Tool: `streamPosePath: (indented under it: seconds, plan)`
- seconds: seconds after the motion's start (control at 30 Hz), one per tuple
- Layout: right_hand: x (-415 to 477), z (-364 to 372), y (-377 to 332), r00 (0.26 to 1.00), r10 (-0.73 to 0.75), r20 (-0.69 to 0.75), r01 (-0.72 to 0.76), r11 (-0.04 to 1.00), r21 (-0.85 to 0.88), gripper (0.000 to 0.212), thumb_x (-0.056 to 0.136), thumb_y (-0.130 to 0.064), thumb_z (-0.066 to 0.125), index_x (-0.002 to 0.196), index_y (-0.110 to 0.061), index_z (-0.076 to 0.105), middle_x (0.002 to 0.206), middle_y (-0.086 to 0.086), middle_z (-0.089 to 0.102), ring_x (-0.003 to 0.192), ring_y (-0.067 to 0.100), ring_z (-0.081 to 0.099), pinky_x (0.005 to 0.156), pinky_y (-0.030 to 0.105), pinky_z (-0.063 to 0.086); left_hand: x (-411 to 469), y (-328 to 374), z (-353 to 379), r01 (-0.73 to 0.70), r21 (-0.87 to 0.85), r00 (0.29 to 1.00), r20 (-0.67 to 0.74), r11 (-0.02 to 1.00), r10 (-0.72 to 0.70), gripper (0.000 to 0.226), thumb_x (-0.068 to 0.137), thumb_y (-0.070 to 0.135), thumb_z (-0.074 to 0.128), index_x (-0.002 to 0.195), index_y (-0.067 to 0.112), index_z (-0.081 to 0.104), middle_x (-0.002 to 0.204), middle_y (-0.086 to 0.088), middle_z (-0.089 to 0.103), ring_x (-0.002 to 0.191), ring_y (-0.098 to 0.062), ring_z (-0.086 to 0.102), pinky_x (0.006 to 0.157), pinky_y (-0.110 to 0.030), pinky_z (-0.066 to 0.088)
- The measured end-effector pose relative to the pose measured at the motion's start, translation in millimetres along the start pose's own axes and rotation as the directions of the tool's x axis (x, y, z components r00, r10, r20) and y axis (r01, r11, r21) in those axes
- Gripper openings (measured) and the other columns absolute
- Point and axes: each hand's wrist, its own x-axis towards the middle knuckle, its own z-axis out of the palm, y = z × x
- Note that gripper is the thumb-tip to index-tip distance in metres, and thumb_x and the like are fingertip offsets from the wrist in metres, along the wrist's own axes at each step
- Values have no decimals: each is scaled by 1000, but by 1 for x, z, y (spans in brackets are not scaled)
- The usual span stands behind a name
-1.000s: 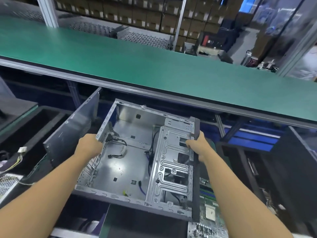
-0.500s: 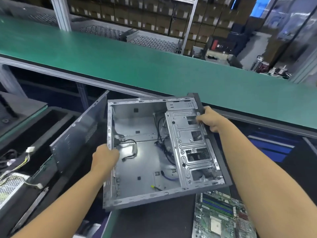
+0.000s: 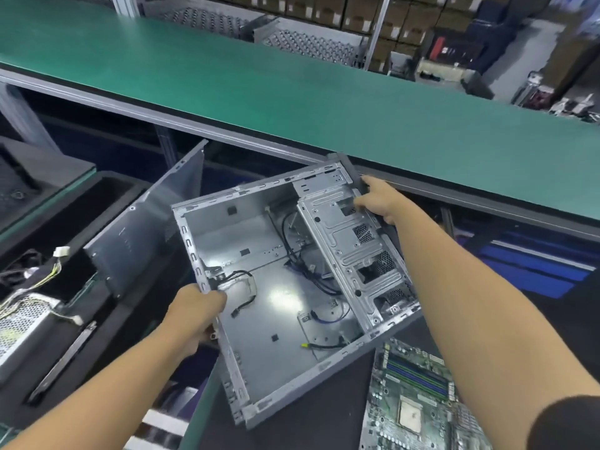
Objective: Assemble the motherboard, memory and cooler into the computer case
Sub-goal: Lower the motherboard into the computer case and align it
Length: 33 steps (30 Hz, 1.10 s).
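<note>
Bare grey sheet steel, the open computer case (image 3: 276, 287) hangs tilted over the dark mat beside the green motherboard (image 3: 418, 401). My left hand (image 3: 198, 306) and right hand (image 3: 380, 201) clamp opposite rims; it seems stiff, bulky, sharp-edged.

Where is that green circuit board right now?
The motherboard lies at the lower right of the head view, on the dark mat beside the open computer case's near corner, under the right forearm.

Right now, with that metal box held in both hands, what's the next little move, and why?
Probably lower the open case flat onto the dark mat: left hand and right hand hold it tilted, empty, beside the motherboard.
</note>
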Motion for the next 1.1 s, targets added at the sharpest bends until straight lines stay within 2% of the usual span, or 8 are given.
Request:
streamPosePath:
  seconds: [0.07, 0.27, 0.4, 0.5, 0.77, 0.83, 0.93, 1.1]
  plan:
    - [6, 9, -5, 1000, -24, 1, 24, 1000, -20, 58, 83, 7, 59, 134, -20, 54, 112, 13, 67, 92, 31, 69, 90, 54, 58, -5, 2, -4, 33, -8, 999, 41, 999, -33, 15, 75, -1, 55, 89, 5, 55, 76, -14, 49, 64, -28, 52, 57, -42, 55]
    - [17, 37, -21, 995, -84, 45, 88, 992, -88, 60, 82, 5, 67, 133, -25, 56, 112, 2, 65, 102, 31, 67, 90, 49, 58, -25, 3, -5, 89, 56, 992, 80, 994, -93, 7, 74, 0, 54, 74, 3, 48, 41, -5, 45, 34, -23, 50, 52, -38, 55]
    - [25, 53, -19, 988, -113, 109, 130, 979, -159, 67, 88, 7, 62, 147, -21, 49, 127, 11, 62, 103, 36, 69, 90, 55, 57, -40, -11, 1, 154, 8, 984, 89, 988, -154, 8, 73, 3, 58, 74, 3, 50, 51, -11, 47, 42, -31, 58, 54, -41, 57]
    - [27, 64, -16, 980, -160, 116, 181, 963, -201, 66, 88, 5, 61, 148, -20, 50, 136, 12, 60, 110, 32, 66, 96, 50, 55, -49, -23, 6, 224, -7, 969, 111, 974, -222, 12, 68, 4, 60, 74, 2, 50, 55, -11, 45, 45, -29, 53, 65, -57, 58]
    - [33, 97, -21, 958, -187, 216, 253, 907, -336, 76, 89, 1, 62, 157, -16, 34, 152, 9, 46, 120, 28, 59, 90, 30, 47, -67, -42, 12, 327, -168, 944, 96, 930, -315, 15, 67, -4, 58, 70, 3, 46, 62, -9, 37, 55, -24, 40, 65, -43, 44]
    - [36, 103, -23, 953, -174, 247, 257, 898, -357, 77, 89, 0, 62, 159, -16, 32, 155, 10, 42, 119, 25, 55, 95, 31, 44, -72, -47, 17, 368, -194, 929, 121, 909, -350, 17, 65, -1, 61, 76, 0, 49, 67, -13, 40, 58, -26, 42, 65, -46, 49]
    - [37, 109, -23, 953, -160, 257, 255, 882, -396, 76, 94, -5, 58, 161, -22, 26, 162, 7, 33, 133, 25, 47, 106, 33, 37, -77, -59, 26, 408, -161, 906, 191, 899, -377, 53, 60, 8, 66, 107, -11, 52, 82, -19, 53, 68, -31, 50, 74, -54, 55]
    - [25, 124, -19, 988, -50, 148, 138, 724, -676, 78, 104, -37, 48, 163, -24, -1, 165, 13, 20, 148, 37, 26, 118, 52, 19, -85, -52, 17, 448, 38, 837, 333, 893, -434, 52, 90, 30, 66, 127, 9, 36, 106, -23, 62, 93, -40, 67, 85, -55, 56]
